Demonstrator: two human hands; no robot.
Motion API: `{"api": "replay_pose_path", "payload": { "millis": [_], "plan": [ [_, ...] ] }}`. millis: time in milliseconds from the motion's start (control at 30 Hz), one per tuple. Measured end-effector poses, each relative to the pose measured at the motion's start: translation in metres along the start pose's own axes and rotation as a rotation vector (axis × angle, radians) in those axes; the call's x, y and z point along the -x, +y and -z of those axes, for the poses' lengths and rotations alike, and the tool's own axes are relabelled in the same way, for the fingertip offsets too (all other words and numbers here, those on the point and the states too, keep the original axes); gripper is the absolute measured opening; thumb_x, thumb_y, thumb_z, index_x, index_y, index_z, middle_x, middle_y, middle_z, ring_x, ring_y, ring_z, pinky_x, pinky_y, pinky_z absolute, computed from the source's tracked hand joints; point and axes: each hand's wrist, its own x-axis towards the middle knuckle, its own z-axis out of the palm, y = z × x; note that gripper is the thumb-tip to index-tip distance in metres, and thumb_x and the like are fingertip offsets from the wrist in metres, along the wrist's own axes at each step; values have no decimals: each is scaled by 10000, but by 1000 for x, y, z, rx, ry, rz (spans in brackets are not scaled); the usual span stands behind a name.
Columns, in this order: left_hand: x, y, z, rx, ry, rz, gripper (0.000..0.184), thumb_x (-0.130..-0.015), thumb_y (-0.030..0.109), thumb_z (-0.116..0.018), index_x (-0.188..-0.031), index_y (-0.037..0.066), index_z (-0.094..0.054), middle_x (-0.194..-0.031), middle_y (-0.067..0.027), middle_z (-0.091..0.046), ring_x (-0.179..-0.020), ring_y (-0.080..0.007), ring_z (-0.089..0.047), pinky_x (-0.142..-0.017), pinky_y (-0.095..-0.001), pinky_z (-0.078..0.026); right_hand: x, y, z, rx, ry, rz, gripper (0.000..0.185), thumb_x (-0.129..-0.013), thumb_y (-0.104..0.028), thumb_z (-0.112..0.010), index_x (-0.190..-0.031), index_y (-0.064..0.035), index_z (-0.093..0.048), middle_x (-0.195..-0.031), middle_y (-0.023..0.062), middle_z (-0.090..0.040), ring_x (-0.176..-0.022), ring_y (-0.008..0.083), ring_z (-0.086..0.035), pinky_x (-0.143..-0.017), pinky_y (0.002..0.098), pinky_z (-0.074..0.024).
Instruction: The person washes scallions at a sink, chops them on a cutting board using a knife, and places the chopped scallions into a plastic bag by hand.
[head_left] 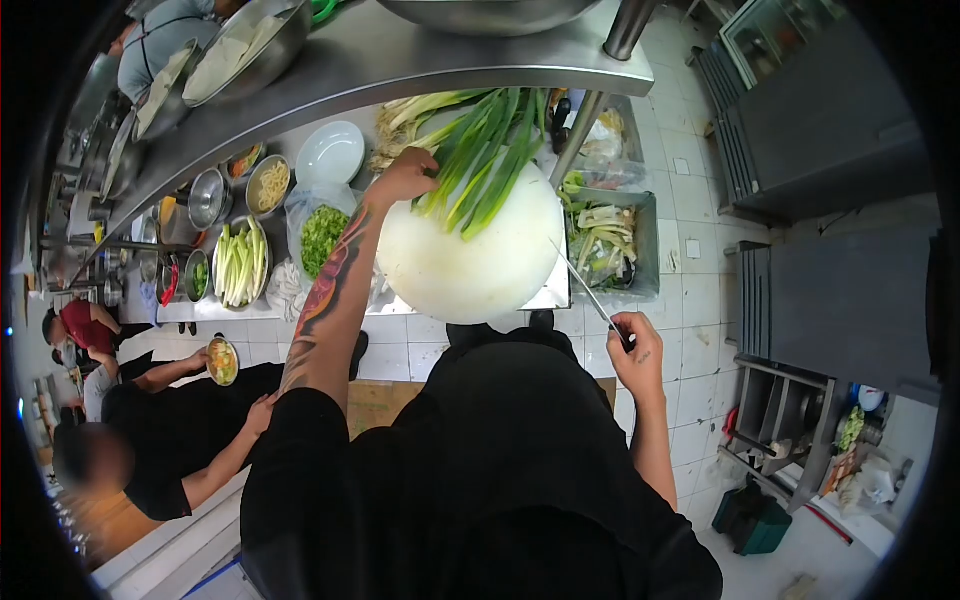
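A bunch of spring onions (490, 165) lies across the far side of a round white cutting board (460, 270). Their pale, rooty ends rest beyond the board at the far left, and the green leaves reach toward me. My left hand (406, 177) has its fingers curled at the left edge of the leaves, gripping them; the fingertips are partly hidden. Off the board's right side, my right hand (637, 355) is closed round the handle of a knife (592, 292). The blade points up and left, its tip close to the board's edge.
Left of the board are a bag of chopped greens (322, 240), a bowl of cut stalks (240, 265) and a white plate (332, 153). Bins of scraps (608, 245) stand to the right. A metal shelf (400, 75) crosses overhead. A co-worker (180, 420) holds a bowl at left.
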Motion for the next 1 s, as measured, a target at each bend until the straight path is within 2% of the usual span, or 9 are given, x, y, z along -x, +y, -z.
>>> {"api": "replay_pose_path", "payload": {
  "millis": [33, 67, 133, 233, 333, 367, 600, 800, 1000],
  "plan": [
    [6, 6, 0, 90, -20, 105, 766, -824, 444, -839, -1427, 35, -601, -1456, -283, -536, -1400, -376, -481, -1065, -440, -482, -1, 0, 2, -2, -4, 7, 213, -849, -29, -687, -1058, 8, -668, -878, 119, -636, -717, 221, -604, -676, 344, -497],
    [2, 1, -14, 91, -20, 105, 766, -824, 444, -839, -1427, 35, -601, -1456, -283, -536, -1400, -376, -481, -1065, -440, -482, -1, 1, 2, -2, -5, 7, 213, -849, -29, -687, -1058, 8, -668, -878, 119, -636, -717, 221, -604, -676, 344, -497],
    [-8, -8, -56, -182, 171, 120, 1201, -767, 559, -868, -1643, 18, -248, -1495, -341, -422, -1395, -459, -418, -1063, -547, -436, -5, 6, 3, -9, 6, -1, 225, -845, -29, -688, -1068, 4, -673, -879, 118, -639, -724, 218, -604, -689, 344, -503],
    [33, 101, -43, -254, -20, 244, 1348, -744, 613, -866, -1678, 42, -80, -1536, -352, -327, -1404, -516, -347, -1088, -619, -371, -7, 14, 5, -4, 20, 4, 256, -850, -17, -683, -1106, -9, -692, -878, 76, -651, -755, 147, -604, -668, 295, -507],
    [41, 109, -89, -310, 133, 122, 1302, -758, 570, -867, -1667, 16, -118, -1506, -320, -351, -1383, -503, -362, -1117, -619, -335, -9, 25, 10, -35, 16, -17, 288, -856, -29, -688, -1143, -19, -700, -885, 67, -650, -772, 146, -602, -679, 294, -508],
    [45, 111, -99, -309, 254, 62, 1169, -799, 436, -854, -1647, -1, -178, -1430, -308, -406, -1341, -492, -400, -1112, -577, -363, -11, 28, 13, -44, 9, -15, 291, -862, -38, -689, -1153, -22, -704, -886, 60, -649, -777, 143, -599, -682, 291, -507],
    [45, 101, -116, -23, 329, -238, 939, -841, 239, -781, -1600, -6, -286, -1437, -245, -450, -1312, -427, -465, -1036, -521, -458, -40, 50, 40, -87, -35, -2, 307, -840, -23, -686, -1147, -18, -702, -890, 111, -650, -774, 201, -614, -748, 334, -526],
    [62, 118, -108, -233, 406, -80, 1044, -831, 369, -825, -1633, 30, -248, -1477, -218, -468, -1332, -438, -473, -1055, -562, -444, -57, 54, 58, -56, -60, -6, 295, -860, -19, -694, -1154, -21, -712, -890, 96, -668, -751, 176, -614, -715, 321, -526],
    [45, 119, -80, -195, 183, 97, 1146, -889, 653, -690, -1682, 51, -122, -1500, -249, -451, -1321, -463, -517, -1049, -576, -459, -42, 66, 47, -142, -23, -84, 225, -939, -80, -700, -1159, -34, -711, -795, 29, -618, -732, 94, -572, -630, 279, -487]
  ]
}}
